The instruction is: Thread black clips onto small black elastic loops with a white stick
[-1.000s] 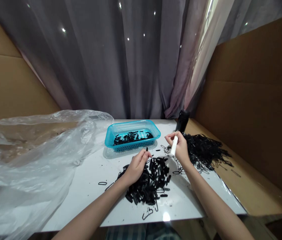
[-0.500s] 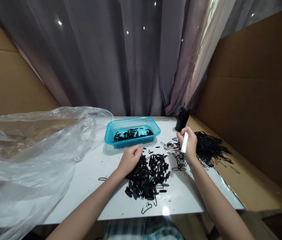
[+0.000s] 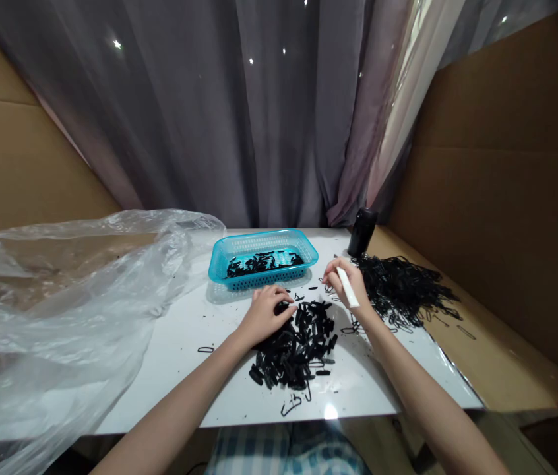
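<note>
A thin layer of small black pieces already lies in the turquoise basket (image 3: 262, 258), while a far larger heap of black pieces (image 3: 295, 343) remains on the white table (image 3: 185, 356). The left hand (image 3: 263, 315) rests fingers-down on that heap; whether its grip pinches a piece I cannot tell. The right hand (image 3: 351, 285) is closed around a white stick (image 3: 347, 287) (beside tangled black loops (image 3: 400, 290)). No readable writing anywhere.

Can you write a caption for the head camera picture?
Left hand on black clips; right hand holds a white stick.
</note>
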`<state>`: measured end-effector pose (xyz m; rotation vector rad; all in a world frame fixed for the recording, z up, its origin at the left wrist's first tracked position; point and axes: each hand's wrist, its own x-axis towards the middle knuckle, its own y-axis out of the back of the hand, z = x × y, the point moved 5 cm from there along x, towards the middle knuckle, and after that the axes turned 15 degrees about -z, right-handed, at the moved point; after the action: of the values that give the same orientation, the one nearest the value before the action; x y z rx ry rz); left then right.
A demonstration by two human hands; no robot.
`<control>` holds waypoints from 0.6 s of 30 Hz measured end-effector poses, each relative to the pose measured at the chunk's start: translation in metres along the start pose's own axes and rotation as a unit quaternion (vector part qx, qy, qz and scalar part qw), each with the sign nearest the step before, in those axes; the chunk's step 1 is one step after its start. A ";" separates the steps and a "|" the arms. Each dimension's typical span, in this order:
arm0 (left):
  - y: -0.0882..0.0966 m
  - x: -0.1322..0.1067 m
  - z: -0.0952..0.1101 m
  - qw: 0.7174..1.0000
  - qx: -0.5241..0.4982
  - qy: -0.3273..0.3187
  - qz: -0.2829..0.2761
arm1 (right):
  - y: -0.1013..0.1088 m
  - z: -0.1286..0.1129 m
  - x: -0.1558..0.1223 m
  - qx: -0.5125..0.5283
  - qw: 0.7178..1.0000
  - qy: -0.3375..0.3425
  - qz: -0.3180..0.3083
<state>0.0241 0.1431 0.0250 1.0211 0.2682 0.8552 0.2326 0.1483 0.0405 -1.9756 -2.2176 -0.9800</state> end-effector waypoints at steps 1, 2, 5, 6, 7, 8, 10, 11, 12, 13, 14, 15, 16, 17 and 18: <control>-0.005 0.000 0.000 1.000 0.007 0.005 -0.009 | -0.007 0.000 0.000 0.002 1.000 -0.001 -0.030; -0.009 0.000 0.001 1.000 0.013 0.009 -0.015 | -0.014 0.000 0.000 0.004 0.998 -0.001 -0.059; -0.016 0.001 0.001 0.999 0.021 0.018 -0.017 | -0.029 -0.001 0.000 0.008 0.992 -0.002 -0.124; -0.016 0.001 0.002 1.000 0.020 0.020 -0.011 | -0.031 0.000 0.000 0.010 0.991 -0.002 -0.137; -0.014 0.001 0.003 1.000 0.017 0.022 -0.002 | -0.033 0.000 0.000 0.015 0.989 -0.001 -0.147; -0.010 0.001 0.003 1.000 0.012 0.024 0.012 | -0.035 0.000 0.000 0.022 0.988 0.000 -0.154; -0.002 0.000 0.005 0.998 0.001 0.029 0.047 | -0.038 0.001 0.000 0.042 0.985 0.003 -0.168; 0.003 0.000 0.006 0.997 -0.005 0.032 0.065 | -0.040 0.001 0.000 0.054 0.983 0.005 -0.174; 0.006 0.000 0.006 0.996 -0.011 0.033 0.080 | -0.043 0.002 0.000 0.066 0.981 0.006 -0.180; 0.009 -0.001 0.007 0.995 -0.016 0.033 0.091 | -0.047 0.003 0.000 0.075 0.980 0.006 -0.185; 0.010 -0.001 0.007 0.994 -0.020 0.031 0.099 | -0.050 0.004 -0.001 0.082 0.979 0.006 -0.188; 0.011 -0.001 0.008 0.994 -0.023 0.029 0.103 | -0.054 0.005 -0.001 0.086 0.978 0.004 -0.189; 0.011 -0.001 0.008 0.994 -0.026 0.026 0.105 | -0.057 0.006 -0.001 0.088 0.978 0.003 -0.187; 0.011 -0.001 0.009 0.994 -0.029 0.023 0.105 | -0.059 0.008 0.000 0.086 0.980 0.001 -0.181; 0.011 -0.002 0.010 0.994 -0.032 0.020 0.105 | -0.059 0.009 0.001 0.083 0.982 -0.001 -0.170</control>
<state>0.0233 0.1383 0.0385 0.9850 0.1685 1.0698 0.1833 0.1527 0.0078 -1.5632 -2.5983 -0.7821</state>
